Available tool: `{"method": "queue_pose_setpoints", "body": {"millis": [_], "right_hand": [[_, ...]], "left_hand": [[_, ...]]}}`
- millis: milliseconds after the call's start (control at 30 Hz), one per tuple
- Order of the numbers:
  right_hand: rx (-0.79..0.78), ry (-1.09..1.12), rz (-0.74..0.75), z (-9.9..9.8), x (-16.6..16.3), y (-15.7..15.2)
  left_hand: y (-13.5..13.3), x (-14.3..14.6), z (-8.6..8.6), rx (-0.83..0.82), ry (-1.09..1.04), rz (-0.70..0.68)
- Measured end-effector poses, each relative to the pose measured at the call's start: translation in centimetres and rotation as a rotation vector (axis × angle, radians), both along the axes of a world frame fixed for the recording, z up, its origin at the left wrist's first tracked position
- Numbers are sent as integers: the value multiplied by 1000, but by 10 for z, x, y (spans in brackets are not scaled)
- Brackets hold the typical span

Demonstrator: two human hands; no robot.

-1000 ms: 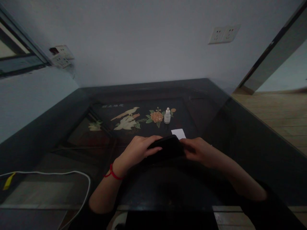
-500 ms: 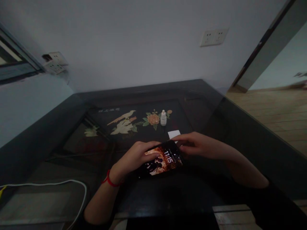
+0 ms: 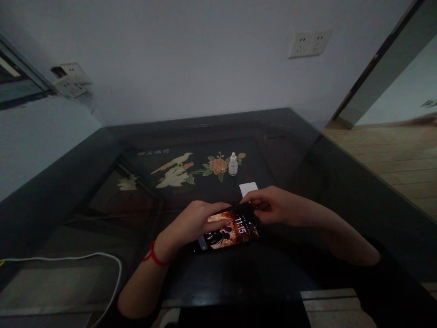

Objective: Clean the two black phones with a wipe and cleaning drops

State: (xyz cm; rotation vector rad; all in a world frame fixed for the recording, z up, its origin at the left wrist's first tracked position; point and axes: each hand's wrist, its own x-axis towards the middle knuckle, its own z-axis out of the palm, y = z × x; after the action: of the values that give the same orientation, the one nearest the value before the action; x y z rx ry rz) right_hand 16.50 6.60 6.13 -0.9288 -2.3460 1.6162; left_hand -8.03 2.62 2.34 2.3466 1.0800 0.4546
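Note:
A black phone (image 3: 229, 230) with its screen lit, showing an orange picture and the time, lies face up near the middle of the dark glass table (image 3: 307, 182). My left hand (image 3: 194, 223), with a red string on the wrist, grips the phone's left side, fingers curled over its edge. At the phone's far right corner, my right hand (image 3: 273, 207) has its fingers pinched together. A small white card (image 3: 248, 188) lies just beyond that hand. Further back stands a small white dropper bottle (image 3: 233, 164).
Under the glass is a dark panel (image 3: 164, 182) inlaid with pale birds and an orange flower. A white cable (image 3: 102, 264) loops over the table's near left. Wall sockets (image 3: 309, 43) sit above the table. A doorway and wooden floor (image 3: 392, 155) lie to the right.
The phone, dark and tilted up between both hands a second ago, now lies flatter with its screen lit. My right hand shifted to the far right corner near the card.

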Motion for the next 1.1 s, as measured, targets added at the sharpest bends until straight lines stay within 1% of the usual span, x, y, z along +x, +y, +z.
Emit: {"method": "queue_pose_setpoints", "body": {"millis": [100,300,533,633,800,967,1067,1100], "right_hand": [[-67,26,-3,-5,-1,-2],[-63,44,-36,-13,-1,-8],[74,-48,-81,-5,-6,-13],[79,-65,-78,-4,-5,-14],[15,-50,-88,-5,-3,-14],[94,-110,-110,0,-6,-15],[151,-167,-132,3,-5,-14],[153,-171,-115,4,-3,-14]], "left_hand": [[-1,0,-1,25,54,4],[0,0,0,3,85,-26],[0,-2,4,-45,75,-39],[-1,-1,6,-35,64,-39],[-1,-1,7,-66,34,-59],[-2,-2,5,-29,12,-68],[-3,1,4,-46,-24,-91],[-4,2,5,-59,-36,-96]]}}
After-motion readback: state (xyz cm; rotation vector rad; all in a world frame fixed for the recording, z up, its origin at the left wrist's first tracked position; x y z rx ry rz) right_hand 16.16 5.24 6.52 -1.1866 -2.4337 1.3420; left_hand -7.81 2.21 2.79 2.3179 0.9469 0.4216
